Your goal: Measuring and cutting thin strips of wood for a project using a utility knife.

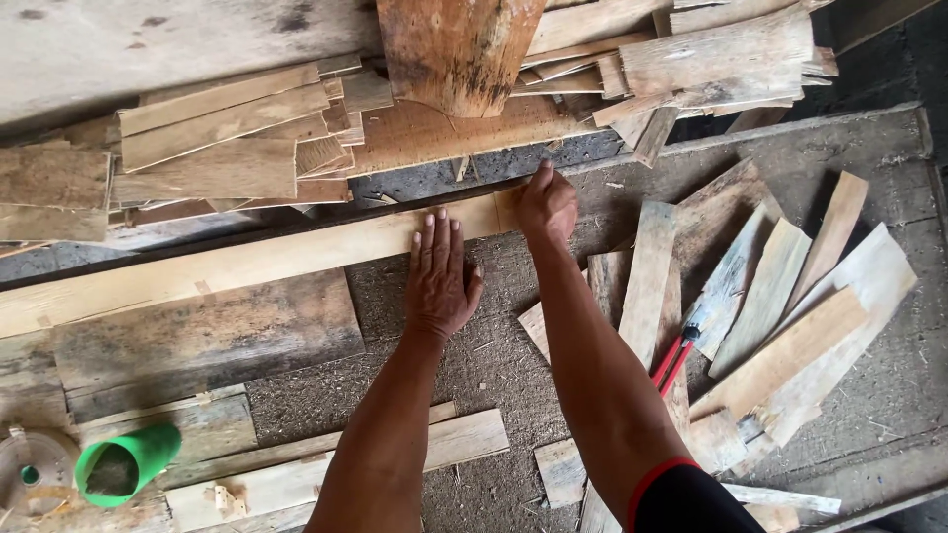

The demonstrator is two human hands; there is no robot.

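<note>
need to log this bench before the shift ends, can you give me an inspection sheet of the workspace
surface: rough wooden bench, strewn with sawdust
job's things: long pale plank lying across the bench
clutter: offcut boards at right; stacked planks at top; red-handled tool among the offcuts; green cup on its side at lower left
grippers: left hand flat on the plank; right hand at the plank's right end, fingers on its far edge
cables: nothing seen
surroundings: dark ground beyond the bench at far right
</note>
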